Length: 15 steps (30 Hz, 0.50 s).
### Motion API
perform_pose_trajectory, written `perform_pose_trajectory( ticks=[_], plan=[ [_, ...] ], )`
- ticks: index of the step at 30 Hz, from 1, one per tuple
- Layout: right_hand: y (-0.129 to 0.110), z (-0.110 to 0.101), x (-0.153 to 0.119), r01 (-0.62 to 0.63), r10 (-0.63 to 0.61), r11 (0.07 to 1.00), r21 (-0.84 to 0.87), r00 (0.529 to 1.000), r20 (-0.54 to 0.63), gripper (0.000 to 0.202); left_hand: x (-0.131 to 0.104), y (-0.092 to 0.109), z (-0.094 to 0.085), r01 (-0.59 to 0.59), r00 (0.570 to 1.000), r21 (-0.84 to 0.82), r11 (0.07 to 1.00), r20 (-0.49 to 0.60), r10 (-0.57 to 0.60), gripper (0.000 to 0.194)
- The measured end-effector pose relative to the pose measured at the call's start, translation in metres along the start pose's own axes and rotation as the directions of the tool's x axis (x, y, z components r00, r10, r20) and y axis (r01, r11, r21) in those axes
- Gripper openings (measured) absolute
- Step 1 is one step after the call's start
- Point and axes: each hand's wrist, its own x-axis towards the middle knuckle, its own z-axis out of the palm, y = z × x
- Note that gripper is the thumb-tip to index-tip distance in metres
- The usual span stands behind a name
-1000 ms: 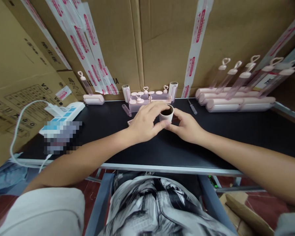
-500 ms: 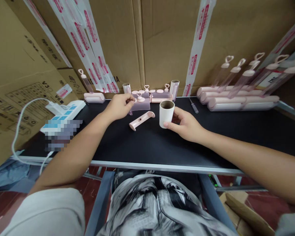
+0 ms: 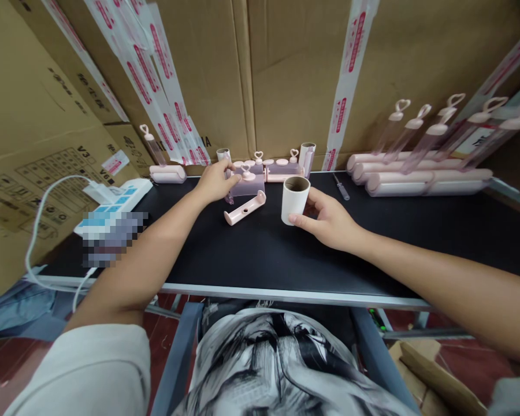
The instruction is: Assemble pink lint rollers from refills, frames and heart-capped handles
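My right hand [image 3: 329, 219] is closed around a white paper roll [image 3: 292, 205] with a brown cardboard core, which stands upright and tilts slightly right. Farther up and left, my left hand [image 3: 219, 182] reaches over translucent purple covers [image 3: 249, 186] and pink heart-handled caps [image 3: 248, 173]. Its thumb and index finger are apart, close to a smaller white roll [image 3: 223, 154]; the other fingers are partly hidden. On the black table between my hands lies a pink curved roller holder [image 3: 245, 209] with a hole in its middle.
Several assembled pink lint rollers [image 3: 429, 182] lie at the right, their handles leaning upward. A screwdriver [image 3: 341, 188] is left of them. Another roller [image 3: 167, 173] and a white power strip [image 3: 112, 205] with a cable are at the left. Cardboard [image 3: 294, 75] backs the table.
My left hand has shifted slightly right and up, its thumb and index finger spreading apart. The pink holder sits a little farther left. The white roll in my right hand has tilted slightly.
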Motion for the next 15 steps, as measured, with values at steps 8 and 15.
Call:
perform_pose_trajectory(
  ticks=[8,15],
  plan=[
    [-0.003,0.001,0.001,-0.005,0.005,1.0,-0.002,1.0,-0.01,0.039,0.029,0.022,0.0,-0.189,0.981,0.022,0.982,0.058,0.187,0.033],
    [0.0,-0.001,-0.001,0.003,-0.003,0.999,0.045,1.0,0.004,0.04,0.021,0.016,-0.038,-0.023,1.0,0.145,0.989,-0.006,0.024,0.028]
  ],
)
